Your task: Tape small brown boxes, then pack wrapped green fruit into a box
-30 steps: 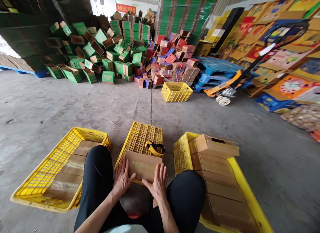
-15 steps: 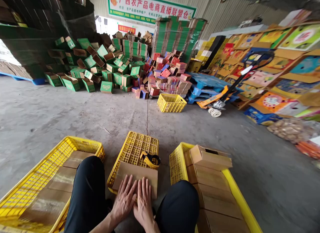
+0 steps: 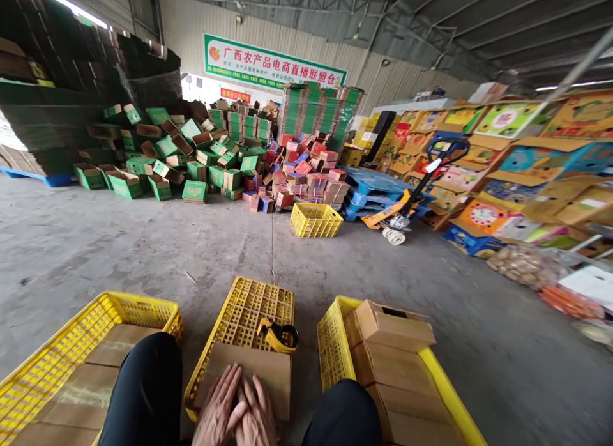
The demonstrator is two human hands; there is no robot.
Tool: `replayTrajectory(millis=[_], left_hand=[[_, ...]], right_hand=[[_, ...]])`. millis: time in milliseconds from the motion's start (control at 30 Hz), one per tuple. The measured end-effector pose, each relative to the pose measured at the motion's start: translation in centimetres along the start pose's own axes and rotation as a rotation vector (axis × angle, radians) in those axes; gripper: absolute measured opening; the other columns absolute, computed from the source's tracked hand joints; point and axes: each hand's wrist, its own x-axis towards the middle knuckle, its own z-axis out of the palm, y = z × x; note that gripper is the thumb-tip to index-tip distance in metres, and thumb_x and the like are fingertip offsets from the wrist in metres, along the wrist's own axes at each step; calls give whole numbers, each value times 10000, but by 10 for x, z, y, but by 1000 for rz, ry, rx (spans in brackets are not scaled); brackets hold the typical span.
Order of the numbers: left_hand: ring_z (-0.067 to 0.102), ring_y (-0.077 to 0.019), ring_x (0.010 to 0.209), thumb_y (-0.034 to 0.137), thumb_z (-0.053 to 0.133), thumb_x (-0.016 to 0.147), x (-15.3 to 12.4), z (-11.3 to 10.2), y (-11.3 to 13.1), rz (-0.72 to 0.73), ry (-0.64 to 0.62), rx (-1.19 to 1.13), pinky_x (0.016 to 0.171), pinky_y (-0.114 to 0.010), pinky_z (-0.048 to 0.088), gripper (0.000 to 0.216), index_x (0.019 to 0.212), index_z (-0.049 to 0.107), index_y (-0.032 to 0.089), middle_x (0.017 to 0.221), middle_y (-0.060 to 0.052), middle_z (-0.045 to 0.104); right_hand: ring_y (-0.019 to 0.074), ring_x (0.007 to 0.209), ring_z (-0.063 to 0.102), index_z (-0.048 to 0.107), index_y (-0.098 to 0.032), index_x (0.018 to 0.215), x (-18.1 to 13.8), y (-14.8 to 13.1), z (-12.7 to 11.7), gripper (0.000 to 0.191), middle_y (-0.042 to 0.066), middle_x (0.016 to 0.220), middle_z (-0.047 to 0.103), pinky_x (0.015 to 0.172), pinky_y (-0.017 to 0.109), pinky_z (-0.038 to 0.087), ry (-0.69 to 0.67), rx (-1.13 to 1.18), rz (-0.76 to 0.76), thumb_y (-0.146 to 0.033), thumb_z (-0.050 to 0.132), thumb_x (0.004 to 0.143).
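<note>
Cardboard box (image 3: 258, 360) beneath hands (image 3: 219, 401), side by side, apart a second ago.

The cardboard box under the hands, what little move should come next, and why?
Maybe the right hand should reach for the tape dispenser while the left hand steadies the cardboard box. Both hands lie on the box, and the dispenser lies by its far edge on the upturned yellow crate. I can't tell whether tape is already under the hands.
</note>
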Motion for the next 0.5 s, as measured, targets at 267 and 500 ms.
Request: replayTrajectory(millis=[267, 500], left_hand=[[506, -274, 1467, 456, 449, 1047, 3, 8, -37, -155, 115, 148, 1151, -434, 476, 551, 1558, 529, 264, 1572, -59, 564], [520, -335, 1450, 498, 494, 1013, -7, 13, -43, -11, 63, 115, 1136, -514, 476, 509, 1469, 635, 320, 1566, -70, 569]], right_hand=[[345, 1218, 689, 473, -449, 1560, 17, -2, 35, 526, 9, 1501, 629, 953, 518, 569, -23, -138, 260, -422, 481, 1035], [308, 1322, 631, 373, -422, 1614, 24, -17, 63, 569, -16, 1490, 640, 1087, 495, 486, 49, -127, 65, -367, 402, 1048]])
